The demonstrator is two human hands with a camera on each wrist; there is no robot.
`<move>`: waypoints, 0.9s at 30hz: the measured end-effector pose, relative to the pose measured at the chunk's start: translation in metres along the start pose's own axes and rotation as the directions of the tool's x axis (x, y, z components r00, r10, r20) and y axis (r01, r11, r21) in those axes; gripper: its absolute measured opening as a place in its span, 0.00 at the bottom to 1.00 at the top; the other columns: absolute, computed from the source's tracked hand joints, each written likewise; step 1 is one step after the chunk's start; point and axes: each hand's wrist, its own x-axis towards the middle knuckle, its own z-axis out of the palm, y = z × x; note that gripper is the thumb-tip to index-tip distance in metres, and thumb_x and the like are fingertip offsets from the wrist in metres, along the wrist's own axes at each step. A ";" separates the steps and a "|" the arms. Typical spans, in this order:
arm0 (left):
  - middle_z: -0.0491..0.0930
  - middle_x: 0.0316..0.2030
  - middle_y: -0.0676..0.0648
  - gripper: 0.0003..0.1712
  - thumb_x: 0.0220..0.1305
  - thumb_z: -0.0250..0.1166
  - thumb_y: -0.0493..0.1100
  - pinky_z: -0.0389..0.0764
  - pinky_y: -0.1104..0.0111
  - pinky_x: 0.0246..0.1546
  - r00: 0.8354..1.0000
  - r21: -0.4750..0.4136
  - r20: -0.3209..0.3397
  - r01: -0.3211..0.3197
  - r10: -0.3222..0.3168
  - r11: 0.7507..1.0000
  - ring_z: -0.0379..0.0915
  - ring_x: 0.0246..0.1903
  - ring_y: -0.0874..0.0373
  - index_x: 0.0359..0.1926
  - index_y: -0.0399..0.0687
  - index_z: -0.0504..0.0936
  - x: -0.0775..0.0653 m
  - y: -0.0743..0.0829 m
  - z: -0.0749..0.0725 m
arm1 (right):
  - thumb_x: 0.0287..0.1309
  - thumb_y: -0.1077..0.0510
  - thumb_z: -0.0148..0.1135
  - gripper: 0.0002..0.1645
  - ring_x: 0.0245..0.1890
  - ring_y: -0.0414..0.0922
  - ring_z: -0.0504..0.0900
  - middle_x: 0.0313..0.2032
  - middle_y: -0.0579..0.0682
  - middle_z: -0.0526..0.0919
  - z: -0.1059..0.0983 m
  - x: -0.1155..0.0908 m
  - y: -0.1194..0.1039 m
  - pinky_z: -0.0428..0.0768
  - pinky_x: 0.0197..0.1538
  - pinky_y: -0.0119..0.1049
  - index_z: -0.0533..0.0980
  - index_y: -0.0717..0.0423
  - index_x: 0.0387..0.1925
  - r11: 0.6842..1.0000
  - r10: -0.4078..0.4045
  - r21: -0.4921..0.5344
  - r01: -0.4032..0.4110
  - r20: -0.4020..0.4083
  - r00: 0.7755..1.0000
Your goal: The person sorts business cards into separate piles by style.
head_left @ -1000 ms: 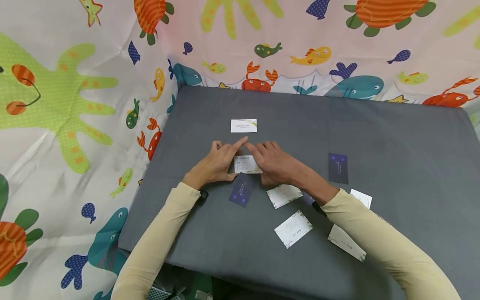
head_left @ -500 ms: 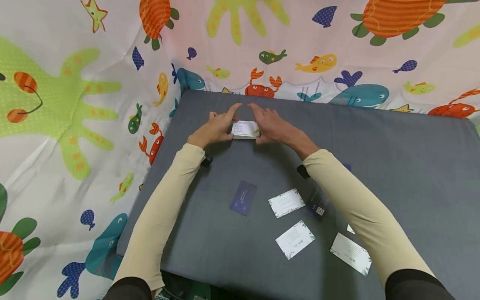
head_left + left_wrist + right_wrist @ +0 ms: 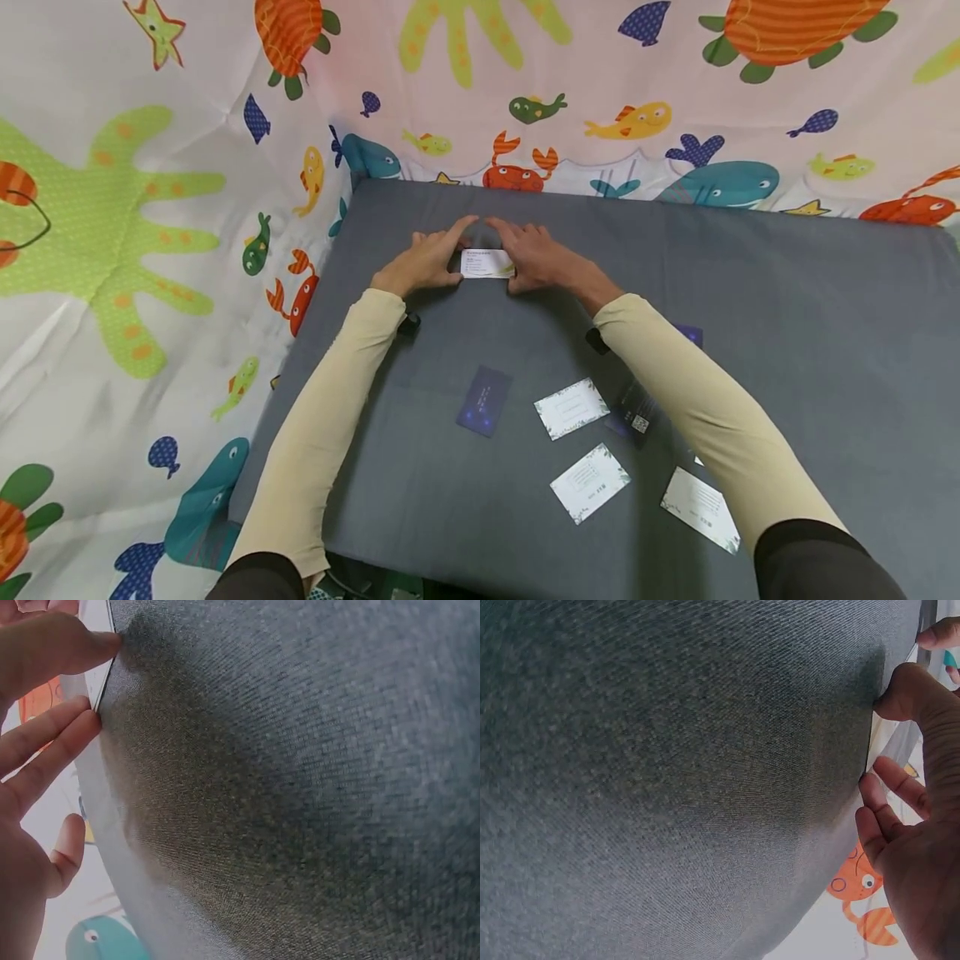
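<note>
A white business card (image 3: 486, 263) with printed lines and a green curve at its right end lies at the far part of the grey table, between both hands. My left hand (image 3: 423, 267) holds its left end, the thumb (image 3: 75, 643) at the near edge and fingertips at the side in the left wrist view. At the right end, my right hand (image 3: 551, 265) grips the card likewise; its thumb (image 3: 901, 691) and fingertips meet the card's edge in the right wrist view. Both index fingers point forward past the card. The other white card seen earlier is hidden.
Nearer lie a dark blue card (image 3: 484, 402), white cards with leafy corners (image 3: 572, 409) (image 3: 590, 483), and another white card (image 3: 701, 510). A black card with a QR code (image 3: 636, 410) and a blue card (image 3: 691, 335) are partly under the right forearm. A patterned curtain (image 3: 450, 50) borders the table.
Both hands have moved forward with the business card, from the table's middle to where the other white card lay, covering it. In the last half second they have barely shifted.
</note>
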 end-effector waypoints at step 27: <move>0.78 0.42 0.49 0.30 0.55 0.61 0.52 0.73 0.60 0.36 0.955 0.007 -0.097 -0.280 0.279 0.960 0.75 0.39 0.56 0.57 0.48 0.68 -0.037 0.287 0.080 | 0.43 0.65 0.62 0.34 0.48 0.48 0.73 0.48 0.48 0.76 -0.070 -0.302 0.006 0.65 0.49 0.51 0.68 0.50 0.56 0.998 0.056 0.013 -0.056 0.011 0.998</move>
